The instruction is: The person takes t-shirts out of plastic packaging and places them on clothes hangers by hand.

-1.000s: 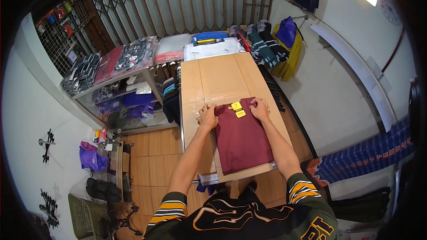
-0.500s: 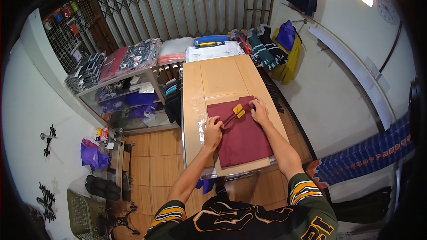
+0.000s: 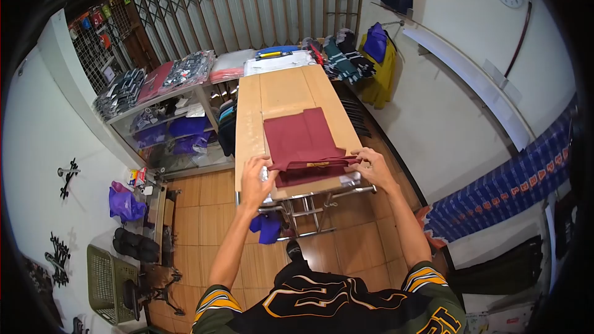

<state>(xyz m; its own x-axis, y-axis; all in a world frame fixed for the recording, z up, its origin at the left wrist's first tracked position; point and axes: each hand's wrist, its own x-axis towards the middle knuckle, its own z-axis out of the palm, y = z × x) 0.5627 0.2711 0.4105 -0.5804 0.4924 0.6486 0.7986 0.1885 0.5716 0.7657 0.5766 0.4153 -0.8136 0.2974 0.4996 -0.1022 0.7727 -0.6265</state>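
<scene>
A maroon folded garment [image 3: 297, 136] lies on the cardboard-topped table [image 3: 281, 89]. Its near edge is lifted between my two hands, and a small yellow label [image 3: 318, 164] shows on the raised part. My left hand [image 3: 255, 176] pinches the garment's left corner near the table's left edge. On the other side, my right hand [image 3: 371, 167] has its fingers closed on the right corner.
Beyond the table lie white sheets [image 3: 278, 63] and hanging striped socks [image 3: 346, 59]. A glass display case [image 3: 170, 127] with packed clothes stands at the left. A green basket [image 3: 111, 281] is at lower left, a blue patterned cloth [image 3: 501, 201] at right.
My hands have moved toward the near end of the table and farther apart, lifting the garment's near edge. The larger yellow piece on top of the garment no longer shows. The view has shifted.
</scene>
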